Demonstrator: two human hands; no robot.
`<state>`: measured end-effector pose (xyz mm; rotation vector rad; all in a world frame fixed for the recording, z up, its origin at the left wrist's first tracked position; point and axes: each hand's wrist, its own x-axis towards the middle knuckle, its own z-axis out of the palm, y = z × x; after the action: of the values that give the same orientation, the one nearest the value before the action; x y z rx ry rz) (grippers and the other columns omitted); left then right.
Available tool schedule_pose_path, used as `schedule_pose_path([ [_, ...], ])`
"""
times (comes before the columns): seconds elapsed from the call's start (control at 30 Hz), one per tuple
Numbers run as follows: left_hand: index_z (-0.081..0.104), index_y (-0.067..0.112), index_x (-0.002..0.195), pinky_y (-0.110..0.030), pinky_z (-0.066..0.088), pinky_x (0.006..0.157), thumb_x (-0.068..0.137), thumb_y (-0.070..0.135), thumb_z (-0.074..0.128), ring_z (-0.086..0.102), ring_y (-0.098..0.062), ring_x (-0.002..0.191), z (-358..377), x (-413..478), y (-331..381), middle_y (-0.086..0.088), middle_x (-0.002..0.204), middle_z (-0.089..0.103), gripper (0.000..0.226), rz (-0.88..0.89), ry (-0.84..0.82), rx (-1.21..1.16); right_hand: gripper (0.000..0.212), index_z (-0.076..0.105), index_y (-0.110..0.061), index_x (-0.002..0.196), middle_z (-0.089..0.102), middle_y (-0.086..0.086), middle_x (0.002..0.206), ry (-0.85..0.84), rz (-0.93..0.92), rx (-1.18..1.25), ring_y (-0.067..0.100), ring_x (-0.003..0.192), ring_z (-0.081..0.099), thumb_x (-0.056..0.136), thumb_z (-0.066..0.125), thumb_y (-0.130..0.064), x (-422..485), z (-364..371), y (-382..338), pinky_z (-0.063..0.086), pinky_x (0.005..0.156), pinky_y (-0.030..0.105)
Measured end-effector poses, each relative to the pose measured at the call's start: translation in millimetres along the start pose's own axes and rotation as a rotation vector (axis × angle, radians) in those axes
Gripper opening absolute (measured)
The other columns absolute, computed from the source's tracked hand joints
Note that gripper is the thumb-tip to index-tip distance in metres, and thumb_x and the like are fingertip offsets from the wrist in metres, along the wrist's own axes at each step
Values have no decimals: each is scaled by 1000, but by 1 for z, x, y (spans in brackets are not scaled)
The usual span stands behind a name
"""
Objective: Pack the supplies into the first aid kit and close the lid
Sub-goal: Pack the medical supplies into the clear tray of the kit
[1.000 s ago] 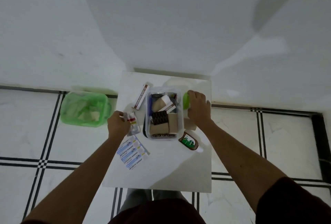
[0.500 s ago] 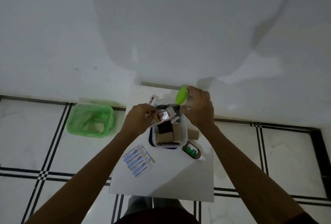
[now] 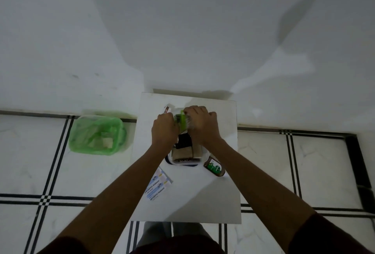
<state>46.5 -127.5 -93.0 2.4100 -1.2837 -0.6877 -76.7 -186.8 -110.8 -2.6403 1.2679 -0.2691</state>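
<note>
The first aid kit [image 3: 185, 162] is a clear plastic box on the white table [image 3: 203, 203], with brown rolls and a dark item inside. My right hand [image 3: 203, 126] hangs over the far half of the box, gripping a clear bottle with a green cap [image 3: 183, 122]. My left hand [image 3: 164, 131] is at the box's far left, fingers curled down on a small packet [image 3: 177, 119] that is mostly hidden. The two hands almost touch. Antiseptic bandage strips [image 3: 159, 184] lie on the table near left of the kit. A brown bottle with a green label [image 3: 215, 168] lies at its near right corner.
A red and white carton [image 3: 167, 109] pokes out beyond my left hand. A green bin [image 3: 97, 135] with paper scraps stands on the tiled floor left of the table. The wall rises just behind the table.
Both hands have come together over the kit and dropped lower into it. The right one brought the green-capped bottle from beside the box, the left one its small packet.
</note>
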Motion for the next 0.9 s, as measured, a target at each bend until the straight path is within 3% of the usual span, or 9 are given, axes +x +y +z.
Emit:
schedule_pose_path([
  [0.2,61,3,83,-26,33,57,91,21,51,47,-18,64,9,3,-2,-15,83,65,22,29,69,-14,33,61,-22,103,61,8,107,17,32,-75,27,96,55,72,71,-30,-5,16,4,44,70,39],
  [0.37,57,7,95,-32,36,60,92,31,50,61,-33,79,10,2,-14,-13,96,63,25,48,118,10,34,60,-25,108,59,5,101,-27,91,-89,27,91,54,75,67,-25,-7,18,-1,45,74,42],
  [0.53,43,12,107,-35,40,61,91,38,51,62,-33,85,14,1,-17,-10,104,62,31,34,106,-81,42,60,-25,109,61,4,104,-73,92,-88,26,95,55,69,72,-24,-6,13,1,43,81,49],
  [0.73,46,18,107,-31,42,61,82,41,64,58,-23,79,1,-2,-23,-4,94,62,39,70,90,-166,57,59,-20,115,62,5,112,-52,92,-42,27,101,56,61,77,-24,-14,2,5,42,84,51],
  [0.9,52,19,102,-32,45,61,84,43,62,55,-17,71,-22,-31,-37,2,80,59,32,101,178,-284,55,53,-22,123,56,4,121,2,199,120,26,112,48,72,68,-37,-38,-21,21,40,88,48],
])
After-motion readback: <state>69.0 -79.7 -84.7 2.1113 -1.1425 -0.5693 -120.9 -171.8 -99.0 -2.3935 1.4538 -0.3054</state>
